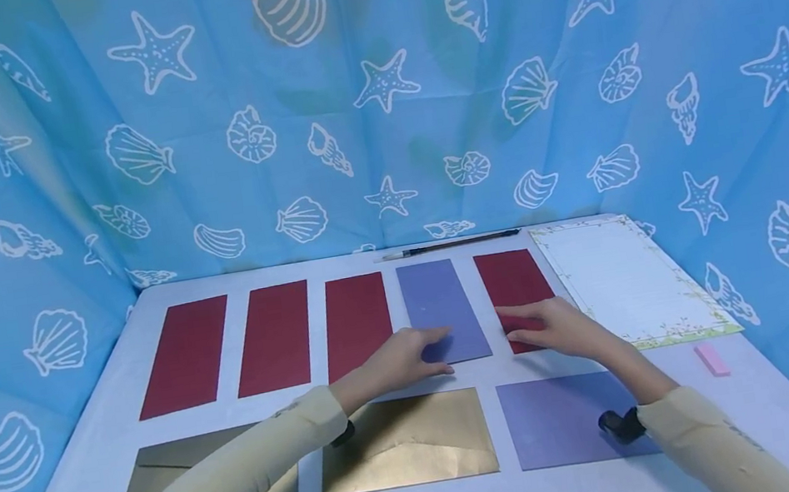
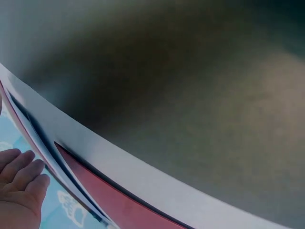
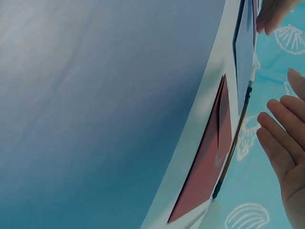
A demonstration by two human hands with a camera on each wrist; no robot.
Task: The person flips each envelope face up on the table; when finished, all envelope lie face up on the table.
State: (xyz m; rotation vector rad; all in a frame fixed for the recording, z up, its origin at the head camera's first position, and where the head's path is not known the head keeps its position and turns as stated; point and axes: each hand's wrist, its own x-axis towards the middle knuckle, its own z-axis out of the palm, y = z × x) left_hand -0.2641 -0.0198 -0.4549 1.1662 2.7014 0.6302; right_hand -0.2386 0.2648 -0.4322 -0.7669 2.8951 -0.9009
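Observation:
My left hand (image 1: 401, 358) hovers over the near-left part of an upright purple envelope (image 1: 441, 307) in the back row, its fingers pointing right. Over the rightmost red envelope (image 1: 514, 278) is my right hand (image 1: 556, 327), pointing left with its fingers extended. Neither hand grips anything. In the right wrist view the fingers of the right hand (image 3: 288, 143) look loosely straight. The left wrist view catches the left hand (image 2: 21, 186) with its fingers slightly bent. Below them lie a gold envelope (image 1: 420, 427) and a wide purple envelope (image 1: 562, 416).
More red envelopes (image 1: 186, 355) line the back row to the left. A second gold envelope (image 1: 162, 480) lies partly under the left sleeve. A brush (image 1: 451, 246) lies at the far edge. Bordered paper (image 1: 618, 273) and a pink eraser-like block (image 1: 712, 360) are at right.

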